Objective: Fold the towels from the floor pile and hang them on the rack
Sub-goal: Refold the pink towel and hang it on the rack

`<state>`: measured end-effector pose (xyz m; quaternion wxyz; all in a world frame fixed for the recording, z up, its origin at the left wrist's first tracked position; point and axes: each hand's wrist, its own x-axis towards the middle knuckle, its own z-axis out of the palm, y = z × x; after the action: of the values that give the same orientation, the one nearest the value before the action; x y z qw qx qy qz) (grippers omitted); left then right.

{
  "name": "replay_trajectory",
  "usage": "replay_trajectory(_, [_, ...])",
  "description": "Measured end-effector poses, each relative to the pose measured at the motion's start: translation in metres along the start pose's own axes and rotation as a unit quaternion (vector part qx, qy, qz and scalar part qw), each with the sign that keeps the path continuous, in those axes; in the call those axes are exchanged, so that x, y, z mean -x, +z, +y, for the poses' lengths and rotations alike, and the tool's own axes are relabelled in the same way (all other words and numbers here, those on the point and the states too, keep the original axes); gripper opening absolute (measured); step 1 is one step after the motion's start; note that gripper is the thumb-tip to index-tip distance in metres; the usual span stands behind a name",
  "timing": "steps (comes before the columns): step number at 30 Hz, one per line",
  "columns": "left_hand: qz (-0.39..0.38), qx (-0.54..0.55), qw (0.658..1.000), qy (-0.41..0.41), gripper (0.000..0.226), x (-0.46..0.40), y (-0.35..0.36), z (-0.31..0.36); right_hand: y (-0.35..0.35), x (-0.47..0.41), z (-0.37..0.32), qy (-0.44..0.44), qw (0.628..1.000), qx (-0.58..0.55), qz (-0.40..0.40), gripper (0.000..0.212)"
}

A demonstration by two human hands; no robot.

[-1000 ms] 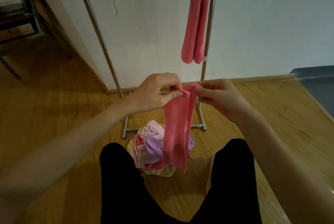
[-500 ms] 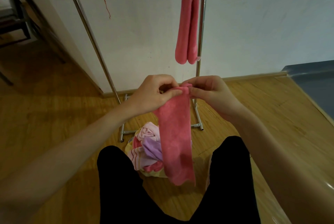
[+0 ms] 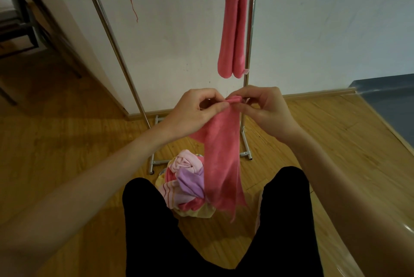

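Towel (image 3: 220, 160) pinched at its top edge by both hands, held out over the pile (image 3: 183, 185) so it hangs free and the fold lines up. Left hand (image 3: 197, 113) grips one top corner, right hand (image 3: 264, 108) the other, fingertips meeting at the top. Cloth is pink, narrow, doubled lengthwise, lower end ragged and uneven. Rack (image 3: 116, 48) stands behind; one pink towel (image 3: 233, 30) already draped there.

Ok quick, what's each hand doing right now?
Left hand: pinching the top of the pink towel.
Right hand: pinching the same towel's top edge.
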<state>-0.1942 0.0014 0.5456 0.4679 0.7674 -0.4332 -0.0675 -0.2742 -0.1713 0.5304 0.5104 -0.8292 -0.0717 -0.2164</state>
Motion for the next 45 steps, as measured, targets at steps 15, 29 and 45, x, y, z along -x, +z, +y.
replay_trajectory(15, [-0.056, -0.252, 0.966, 0.013, 0.025, 0.043, -0.012, -0.073, -0.013, -0.007, -0.002, 0.047, 0.995, -0.086, 0.034, 0.022])
replay_trajectory(29, [-0.016, -0.467, 0.857, 0.218, 0.015, -0.005, -0.059, -0.003, -0.020, 0.006, 0.034, 0.057, 0.978, 0.075, 0.188, 0.022])
replay_trajectory(45, [0.071, -0.352, 0.933, 0.012, 0.014, 0.008, -0.061, -0.028, 0.000, 0.006, 0.007, 0.002, 0.988, 0.018, 0.152, 0.030])
